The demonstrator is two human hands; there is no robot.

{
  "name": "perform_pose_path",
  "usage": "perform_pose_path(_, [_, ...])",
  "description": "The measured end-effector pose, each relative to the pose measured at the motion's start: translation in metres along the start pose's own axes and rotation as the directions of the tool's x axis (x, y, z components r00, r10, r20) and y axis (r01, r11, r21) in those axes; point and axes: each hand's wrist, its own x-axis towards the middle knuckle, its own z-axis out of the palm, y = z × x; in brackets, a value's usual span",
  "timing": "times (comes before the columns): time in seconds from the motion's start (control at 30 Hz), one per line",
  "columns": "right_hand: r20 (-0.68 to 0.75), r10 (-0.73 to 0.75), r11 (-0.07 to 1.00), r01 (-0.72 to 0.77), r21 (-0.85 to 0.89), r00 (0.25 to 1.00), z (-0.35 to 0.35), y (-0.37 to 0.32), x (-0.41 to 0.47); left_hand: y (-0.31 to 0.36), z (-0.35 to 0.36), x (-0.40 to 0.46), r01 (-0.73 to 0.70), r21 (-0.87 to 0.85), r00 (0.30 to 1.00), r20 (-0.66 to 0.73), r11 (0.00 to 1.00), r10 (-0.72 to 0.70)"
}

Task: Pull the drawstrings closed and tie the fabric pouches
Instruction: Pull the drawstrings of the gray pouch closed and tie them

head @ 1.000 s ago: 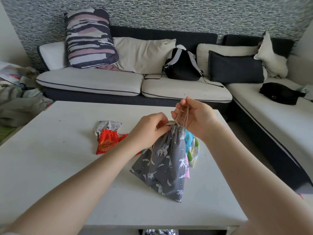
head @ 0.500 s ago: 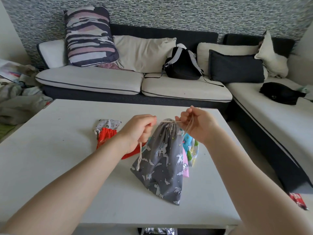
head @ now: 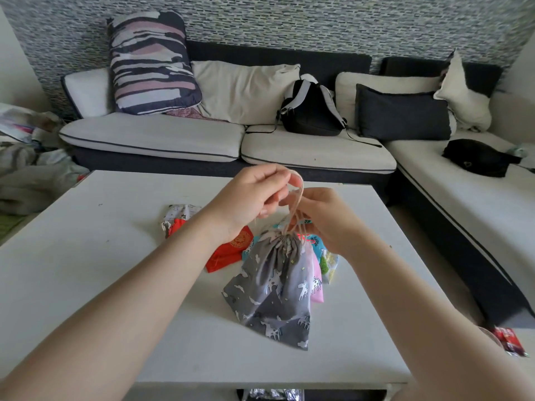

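Note:
A grey pouch with white unicorns (head: pixel 275 287) lies on the white table (head: pixel 86 270), its mouth gathered shut. Beige drawstrings (head: pixel 296 206) rise from the mouth in a loop. My left hand (head: pixel 254 195) is above the pouch and pinches the top of the loop. My right hand (head: pixel 327 221) sits just right of the mouth with its fingers curled round the strings lower down. A red pouch (head: pixel 228 253) lies behind the grey one, a white patterned pouch (head: pixel 179 215) further back, and pink and blue-green pouches (head: pixel 321 256) are partly hidden under it.
A sofa (head: pixel 225 140) with cushions and a black backpack (head: pixel 309 111) runs behind and to the right of the table. Clothes are piled at the left (head: pixel 26 169). A red wrapper (head: pixel 509 340) lies on the floor at the right.
My left hand rose from beside the pouch's left side to above its mouth, lifting the drawstring into a loop. My right hand stayed by the mouth. The pouch's mouth is now drawn tight.

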Motion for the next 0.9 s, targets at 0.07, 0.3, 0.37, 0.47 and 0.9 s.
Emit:
perform_pose_path(0.07, [0.096, -0.016, 0.988, 0.001, 0.154, 0.995, -0.001, -0.001, -0.003, 0.0, 0.001, -0.001, 0.009, -0.004, 1.0, -0.013, 1.0, -0.009])
perform_pose_path(0.3, [-0.003, -0.007, 0.998, 0.008, 0.056, 1.0, 0.002, -0.002, -0.002, -0.005, 0.002, -0.002, -0.015, 0.015, 0.999, -0.052, 1.0, 0.016])
perform_pose_path(0.37, [-0.059, 0.051, 0.986, -0.041, 0.161, 0.997, 0.002, -0.002, 0.0, -0.009, 0.001, -0.003, -0.007, 0.001, 1.0, -0.024, 1.0, 0.007])
perform_pose_path(0.47, [-0.141, 0.096, 0.976, -0.066, 0.206, 0.985, 0.002, 0.001, 0.001, -0.017, 0.002, -0.004, 0.061, 0.062, 0.997, -0.057, 0.996, -0.057])
perform_pose_path(0.9, [-0.329, 0.081, 0.996, -0.066, 0.055, 0.941, 0.0, -0.005, 0.014, -0.021, 0.015, 0.002, 0.236, 0.094, 0.971, -0.049, 0.967, -0.232])
